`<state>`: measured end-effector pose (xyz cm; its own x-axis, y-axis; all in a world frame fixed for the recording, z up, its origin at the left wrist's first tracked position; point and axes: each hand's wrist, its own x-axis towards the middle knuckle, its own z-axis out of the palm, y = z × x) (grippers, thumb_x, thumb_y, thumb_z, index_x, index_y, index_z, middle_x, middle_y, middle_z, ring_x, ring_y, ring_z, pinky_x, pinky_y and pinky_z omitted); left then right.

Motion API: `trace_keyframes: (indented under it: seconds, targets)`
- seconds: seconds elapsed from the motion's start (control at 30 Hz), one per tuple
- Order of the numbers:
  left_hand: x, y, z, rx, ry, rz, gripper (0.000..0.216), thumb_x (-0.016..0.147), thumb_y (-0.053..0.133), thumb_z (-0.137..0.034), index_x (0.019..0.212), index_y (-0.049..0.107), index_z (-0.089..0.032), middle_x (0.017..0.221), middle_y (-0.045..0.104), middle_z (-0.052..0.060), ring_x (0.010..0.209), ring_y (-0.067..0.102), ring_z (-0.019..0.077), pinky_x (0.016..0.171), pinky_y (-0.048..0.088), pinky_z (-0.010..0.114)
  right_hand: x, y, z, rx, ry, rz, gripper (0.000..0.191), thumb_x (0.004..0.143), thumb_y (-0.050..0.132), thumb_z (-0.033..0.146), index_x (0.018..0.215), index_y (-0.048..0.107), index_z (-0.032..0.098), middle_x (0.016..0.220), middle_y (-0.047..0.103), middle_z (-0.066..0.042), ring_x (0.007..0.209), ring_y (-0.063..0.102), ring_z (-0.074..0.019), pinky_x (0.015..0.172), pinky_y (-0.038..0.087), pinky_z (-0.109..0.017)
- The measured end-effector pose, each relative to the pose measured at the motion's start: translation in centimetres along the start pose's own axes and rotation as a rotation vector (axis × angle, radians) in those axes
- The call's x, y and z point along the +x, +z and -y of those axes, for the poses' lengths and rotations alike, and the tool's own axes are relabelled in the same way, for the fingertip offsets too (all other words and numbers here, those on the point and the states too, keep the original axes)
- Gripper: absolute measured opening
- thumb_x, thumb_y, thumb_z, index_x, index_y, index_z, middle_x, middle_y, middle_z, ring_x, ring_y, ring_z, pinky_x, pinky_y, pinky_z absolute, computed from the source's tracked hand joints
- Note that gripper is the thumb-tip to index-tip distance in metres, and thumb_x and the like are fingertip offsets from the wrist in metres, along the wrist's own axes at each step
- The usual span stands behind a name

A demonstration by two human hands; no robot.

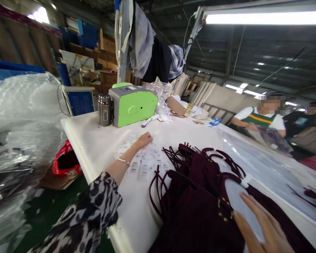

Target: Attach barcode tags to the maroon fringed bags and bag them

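My left hand [145,139] is closed over a spread of small clear packets with white printed labels [143,167] on the white table. Whether its fingers pinch one of them is hidden. To the right lies a heap of dark maroon garments [197,211] with long thin ties and small gold-coloured eyelets. On this heap rests my right hand [265,221], its fingers stretched out across a pale, smooth, rounded piece [239,198] at a garment's opening. A white band [246,180] sits at that piece's upper end.
A green and grey machine [137,107] and a steel flask [104,109] stand at the table's [94,140] far left. Clear plastic sheeting [265,168] covers the right side. Bubble wrap [23,116] and a red bag [66,163] are left of the table. Two people stand at right.
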<state>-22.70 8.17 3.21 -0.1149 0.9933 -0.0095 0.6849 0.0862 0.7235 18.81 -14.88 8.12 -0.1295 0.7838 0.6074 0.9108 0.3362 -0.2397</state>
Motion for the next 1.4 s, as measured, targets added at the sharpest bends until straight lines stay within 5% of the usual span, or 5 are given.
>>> trace_keyframes:
  seconds: [0.33, 0.6, 0.83, 1.1, 1.4]
  targets:
    - [-3.1, -5.7, 0.3, -0.710, 0.171, 0.166, 0.055, 0.075, 0.063, -0.063, 0.103, 0.063, -0.015, 0.079, 0.066, 0.002, 0.063, 0.059, 0.0123, 0.059, 0.049, 0.024, 18.3, 12.5, 14.1, 0.361, 0.017, 0.665, 0.036, 0.086, 0.057, 0.030, 0.116, 0.069, 0.015, 0.117, 0.071, -0.009, 0.109, 0.065, -0.0221, 0.099, 0.048, -0.032]
    - [-3.7, -6.6, 1.3, -0.991, 0.122, 0.249, 0.046, 0.070, 0.077, -0.055, 0.090, 0.065, -0.015, 0.067, 0.062, -0.002, 0.053, 0.054, 0.0090, 0.051, 0.043, 0.020, 17.1, 22.6, 15.3, 0.405, -0.190, 0.860, 0.079, 0.065, 0.059, 0.001, 0.142, 0.051, 0.014, 0.157, 0.035, -0.014, 0.143, 0.035, -0.0256, 0.118, 0.026, -0.037]
    - [-2.4, -5.5, 1.3, -0.942, 0.174, 0.148, 0.046, 0.076, 0.069, -0.058, 0.095, 0.062, -0.016, 0.060, 0.052, -0.005, 0.045, 0.043, 0.0072, 0.043, 0.031, 0.018, 16.6, 22.9, 16.4, 1.149, 0.172, 1.118, 0.060, 0.067, 0.052, 0.012, 0.126, 0.063, 0.015, 0.117, 0.070, -0.009, 0.108, 0.064, -0.0212, 0.102, 0.043, -0.037]
    - [1.2, -3.8, 0.7, -0.296, 0.337, -0.170, 0.040, 0.095, 0.038, -0.050, 0.095, 0.060, -0.017, 0.064, 0.046, -0.005, 0.056, 0.045, 0.0104, 0.053, 0.036, 0.020, 16.1, 24.0, 15.5, 1.205, 0.429, 0.886, 0.044, 0.072, 0.073, 0.046, 0.101, 0.074, 0.013, 0.089, 0.073, -0.005, 0.080, 0.063, -0.0188, 0.078, 0.047, -0.030]
    - [3.9, -3.0, 1.6, 0.139, 0.213, -0.217, 0.030, 0.095, 0.044, -0.043, 0.100, 0.061, -0.020, 0.080, 0.066, 0.004, 0.081, 0.064, 0.0214, 0.077, 0.045, 0.030, 18.8, 23.2, 13.3, 0.309, 0.131, 0.665, 0.039, 0.092, 0.045, 0.041, 0.093, 0.076, 0.018, 0.083, 0.074, -0.005, 0.081, 0.066, -0.0205, 0.071, 0.045, -0.027]
